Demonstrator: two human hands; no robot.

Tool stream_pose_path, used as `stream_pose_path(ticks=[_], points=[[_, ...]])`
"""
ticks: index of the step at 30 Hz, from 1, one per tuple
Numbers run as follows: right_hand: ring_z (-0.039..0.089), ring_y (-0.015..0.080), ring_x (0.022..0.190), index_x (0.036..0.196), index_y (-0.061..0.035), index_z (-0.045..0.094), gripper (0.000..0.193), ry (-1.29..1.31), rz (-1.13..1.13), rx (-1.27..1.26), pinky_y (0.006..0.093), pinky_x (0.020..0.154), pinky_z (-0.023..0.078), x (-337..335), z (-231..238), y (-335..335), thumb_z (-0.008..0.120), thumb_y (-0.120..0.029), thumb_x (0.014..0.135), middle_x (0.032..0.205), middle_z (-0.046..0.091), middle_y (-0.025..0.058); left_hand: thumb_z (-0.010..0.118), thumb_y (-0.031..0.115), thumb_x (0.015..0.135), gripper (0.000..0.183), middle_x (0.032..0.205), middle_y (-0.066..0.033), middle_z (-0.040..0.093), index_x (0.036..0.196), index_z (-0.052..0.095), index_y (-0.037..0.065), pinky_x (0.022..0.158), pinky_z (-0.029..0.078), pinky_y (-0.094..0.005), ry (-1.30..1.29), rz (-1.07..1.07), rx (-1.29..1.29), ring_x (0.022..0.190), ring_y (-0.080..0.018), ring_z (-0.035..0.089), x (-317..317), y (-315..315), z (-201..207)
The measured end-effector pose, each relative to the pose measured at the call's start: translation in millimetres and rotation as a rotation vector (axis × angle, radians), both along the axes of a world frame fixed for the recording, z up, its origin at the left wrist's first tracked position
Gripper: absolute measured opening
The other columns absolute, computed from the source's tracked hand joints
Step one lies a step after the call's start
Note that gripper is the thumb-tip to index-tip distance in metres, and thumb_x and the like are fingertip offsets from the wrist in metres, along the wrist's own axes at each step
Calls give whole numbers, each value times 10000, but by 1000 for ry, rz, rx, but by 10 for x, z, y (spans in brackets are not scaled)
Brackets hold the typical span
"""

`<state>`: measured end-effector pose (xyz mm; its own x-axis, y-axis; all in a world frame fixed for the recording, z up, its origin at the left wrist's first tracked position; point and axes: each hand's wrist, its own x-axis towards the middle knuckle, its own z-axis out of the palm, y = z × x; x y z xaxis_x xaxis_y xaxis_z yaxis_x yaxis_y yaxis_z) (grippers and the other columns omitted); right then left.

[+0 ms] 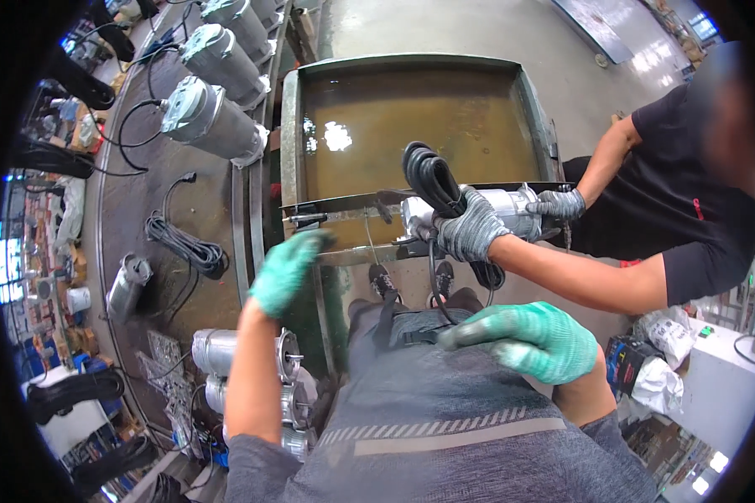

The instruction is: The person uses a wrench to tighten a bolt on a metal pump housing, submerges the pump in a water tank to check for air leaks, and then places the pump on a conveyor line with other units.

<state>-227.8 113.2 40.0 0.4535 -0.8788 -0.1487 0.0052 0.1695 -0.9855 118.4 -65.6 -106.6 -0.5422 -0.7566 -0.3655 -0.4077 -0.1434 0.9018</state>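
At frame centre, a metal cylinder (pixel 507 204) is being steadied, seemingly against rolling, by a co-worker's hands (pixel 471 226), the right hand (pixel 545 337) half-open, seemingly empty, the left hand (pixel 287 272) too blurred to tell.

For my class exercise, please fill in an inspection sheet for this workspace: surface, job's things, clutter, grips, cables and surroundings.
Surface: stained bench at left; beside it, a metal tank holding brownish liquid.
Job's things: silver cylinder at the tank's near side, held by a co-worker in grey gloves; more cylinders at the bench's far end.
Clutter: white bags at lower right.
Grips: green-gloved; left grip blurred, by the tank's near-left corner; right grip near a black lead, hold unclear.
Cables: black coil on the bench; black bundle by the held cylinder.
Surroundings: grey floor beyond the tank.
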Motion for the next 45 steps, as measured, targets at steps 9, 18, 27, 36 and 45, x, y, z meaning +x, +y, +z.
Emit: stream_pose_path(ticks=[9, 18, 27, 36, 45], points=[[645, 222, 1180, 1316, 41, 620, 330, -108, -266, 277, 355, 1039, 494, -553, -205, 616, 555, -81, 1017, 1240, 707, 164, 801, 536, 847, 998, 1426, -143, 543, 1553, 315, 24, 1110, 417, -386, 566, 104, 39, 1309, -244, 515, -1818, 187, 368], [661, 212, 1143, 1278, 41, 637, 314, -73, -228, 312, 356, 1040, 488, -489, -335, 468, 560, -112, 1015, 1188, 722, 141, 803, 278, 897, 626, 1278, -63, 641, 1397, 537, 10, 1009, 498, -335, 655, 327, -136, 1151, -156, 599, -1434, -101, 798], [684, 301, 1114, 1261, 87, 608, 354, -154, -323, 339, 444, 1038, 518, -367, -623, 393, 602, -156, 1003, 1168, 703, 214, 552, 594, 981, 566, 980, -76, 692, 1204, 635, 81, 788, 558, -362, 732, 995, -195, 838, -212, 667, -51, -429, 938], [687, 298, 1106, 1265, 79, 609, 362, -44, -360, 345, 438, 1015, 538, -190, -659, 188, 609, -180, 1012, 1142, 706, 201, 544, 827, 854, 934, 1270, -141, 657, 1420, 553, 85, 915, 534, -479, -34, 1257, -146, 1103, -279, 646, 1834, -1650, 374], [678, 253, 1097, 1248, 80, 626, 336, 101, -355, 396, 388, 1009, 524, 25, -768, 91, 587, -156, 1011, 1140, 712, 185, 550, 106, 932, 361, 1315, -119, 681, 1270, 675, 121, 1054, 480, -446, -849, 546, -299, 1256, -350, 606, 2152, -877, -1578]])
